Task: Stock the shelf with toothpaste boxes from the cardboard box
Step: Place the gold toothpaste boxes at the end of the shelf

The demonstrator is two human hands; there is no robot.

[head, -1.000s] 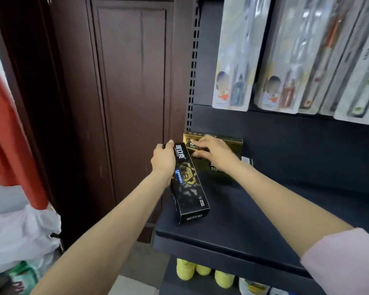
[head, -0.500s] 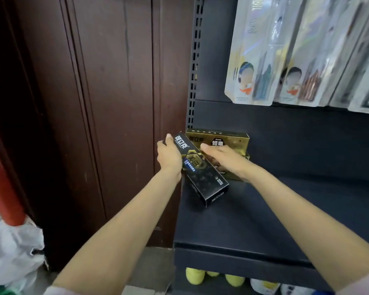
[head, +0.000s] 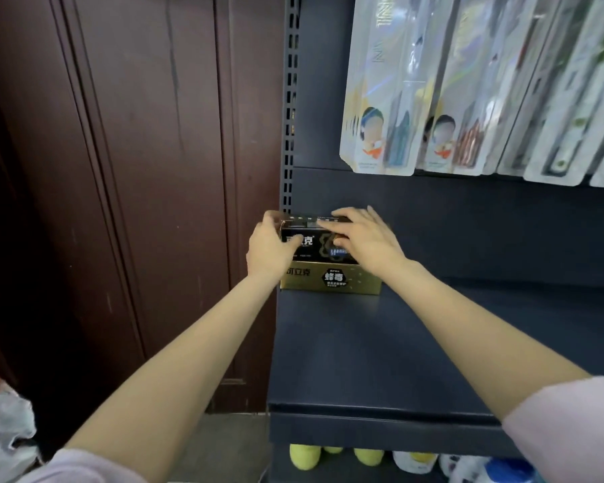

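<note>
Right, head view only: I'm at the placing step, setting the black toothpaste box (head: 314,244) on top of the gold toothpaste box (head: 330,279), which sits at the shelf's (head: 363,350) back-left corner, about 11 o'clock from the shelf's middle, against the back panel. My left hand (head: 271,251) wraps the black box's left end, fingers curled over the top edge and thumb on the front face. My right hand (head: 365,238) lies over the box's right half, fingers nearly straight and spread a little, pressing on the top and front, not pinching. Black box looks squared up with the gold one below, long sides parallel, touching. Next move, I'd judge: nudge it flush to the back panel, let go with both hands, then go for another box; the cardboard box isn't in view, so can't say where it is. Risk is the top box sliding off if I release it uneven. Counts: two toothpaste boxes showing, one black, one gold; two hands; one open shelf level with plenty of room toward 3 o'clock. Hanging toothbrush packs (head: 380,99) at 1 o'clock, several, too overlapped to count. Yellow round things (head: 304,456) on the level below, three showing.
</note>
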